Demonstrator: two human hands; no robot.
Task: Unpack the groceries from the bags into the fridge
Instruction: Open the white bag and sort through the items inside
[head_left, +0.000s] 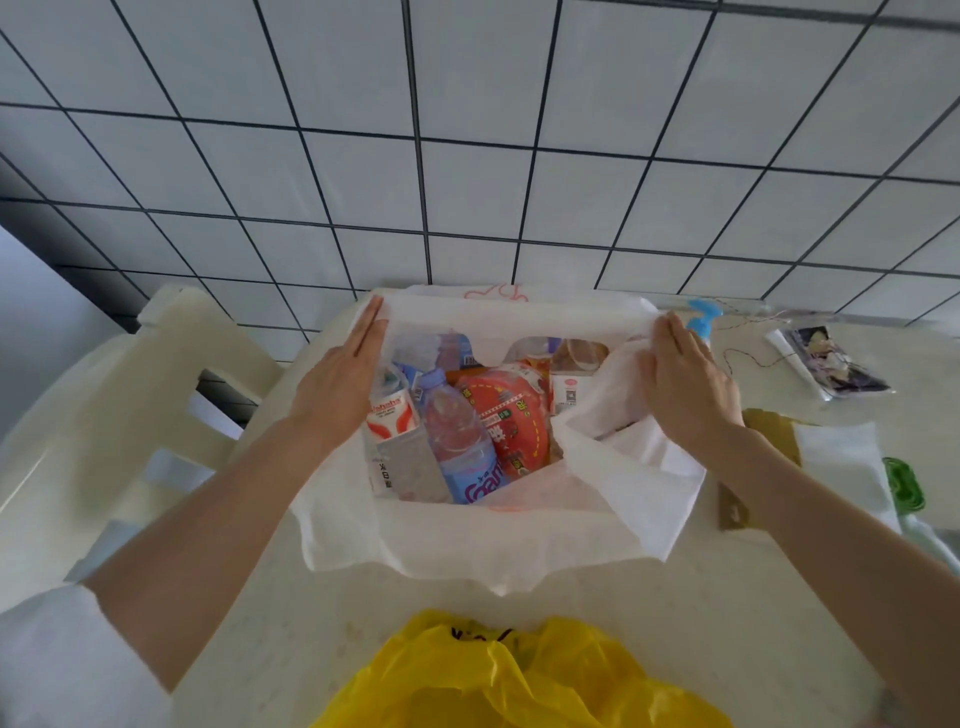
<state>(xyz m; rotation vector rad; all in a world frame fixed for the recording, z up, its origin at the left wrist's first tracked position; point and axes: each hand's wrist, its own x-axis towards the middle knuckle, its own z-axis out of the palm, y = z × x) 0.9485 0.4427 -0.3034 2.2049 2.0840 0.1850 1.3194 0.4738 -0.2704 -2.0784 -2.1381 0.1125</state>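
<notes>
A: Both hands on the white bag (467, 540), centre of frame. Left hand (340, 379) flat, fingers straight and together, pressing the bag's left rim outward. Right hand (688, 384) on the right rim, fingers laid over the folded fabric; whether they curl round it, cannot tell.

B: Contents?

A: Bag mouth is spread wide. Inside, left to right: white carton with red print (389, 415), clear water bottle with blue label (462, 441), red-orange snack pack (514, 421), a clear jar (571, 379) at the back right. More items behind, too hidden to name.

B: Around it?

A: Bag sits on a cream table (291, 649). Yellow plastic bag (509, 675) just below it at bottom centre, apart. Cream chair (156, 395) at left, beside the table. Right edge: another white bag (841, 467), something green (904, 483), a printed packet (831, 364) upper right. Tiled wall (467, 130) directly behind.

B: Fridge?

A: Not in view.
</notes>
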